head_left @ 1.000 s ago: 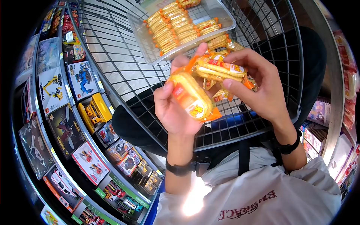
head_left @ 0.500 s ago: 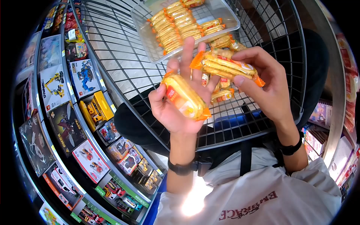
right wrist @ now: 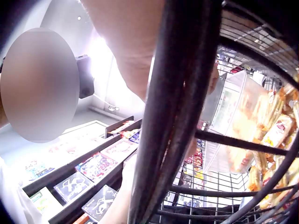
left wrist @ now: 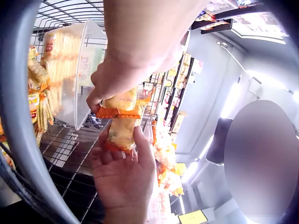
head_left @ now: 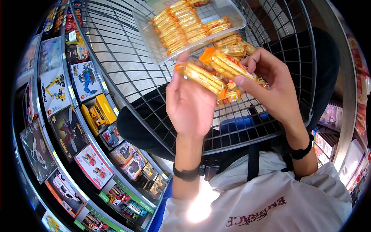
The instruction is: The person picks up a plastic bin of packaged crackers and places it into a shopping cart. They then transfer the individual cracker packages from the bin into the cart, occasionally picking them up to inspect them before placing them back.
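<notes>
In the head view the left hand holds a wrapped snack pack on edge between its thumb and fingers, palm up. Close to its right, the right hand pinches another wrapped pack between thumb and fingers. The two packs lie side by side, slanting down to the right. From the left wrist view, the left hand has its thumb and fingers around a pack, below the other hand. Cart bars block most of the hands in the right wrist view.
A clear plastic bin with rows of packs stands in the wire cart. Loose packs lie beside the bin, under the hands. Shelves of boxed toys run along the left; a metal shelf edge is at the right.
The left hand's pack has turned onto its edge and moved up and right, closer to the right hand's pack. The left fingers, earlier spread, are now mostly behind the packs.
</notes>
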`<state>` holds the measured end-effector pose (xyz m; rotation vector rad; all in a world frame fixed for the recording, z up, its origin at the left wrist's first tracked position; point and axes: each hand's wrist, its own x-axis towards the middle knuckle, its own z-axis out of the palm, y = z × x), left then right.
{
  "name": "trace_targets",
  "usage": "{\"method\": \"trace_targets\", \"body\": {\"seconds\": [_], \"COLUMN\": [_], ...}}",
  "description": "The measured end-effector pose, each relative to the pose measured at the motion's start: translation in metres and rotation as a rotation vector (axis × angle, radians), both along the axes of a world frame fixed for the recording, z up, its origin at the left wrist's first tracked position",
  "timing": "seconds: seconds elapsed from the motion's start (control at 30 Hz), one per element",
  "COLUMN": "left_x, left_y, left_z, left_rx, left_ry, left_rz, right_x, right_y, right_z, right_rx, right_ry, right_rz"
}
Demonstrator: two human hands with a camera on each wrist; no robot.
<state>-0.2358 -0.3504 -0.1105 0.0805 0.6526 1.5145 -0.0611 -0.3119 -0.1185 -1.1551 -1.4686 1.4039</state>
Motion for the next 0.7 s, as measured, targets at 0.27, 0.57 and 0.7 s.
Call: {"method": "trace_targets", "body": {"seconds": [0.27,0.57,0.7], "left_x": [0.000,0.013,0.004], "left_y": [-0.003,-0.001,0.009], "left_z": [-0.005,-0.012,0.004], "left_rx": [0.126,-0.112,-0.155], "left_ry": [0.038,0.647,1.172], "left_rz": [-0.069,-0.146,-0.521], "right_x": [-0.005,-0.002,0.003], "right_y": [-0.003,-0.003,0.003], "right_z": [-0.001,0.012,0.017], "right_rx": [0.029,0.083,0.290], "right_ry": [0.034,-0.221,-0.231], "right_rz": [0.039,0.163,-0.001]}}
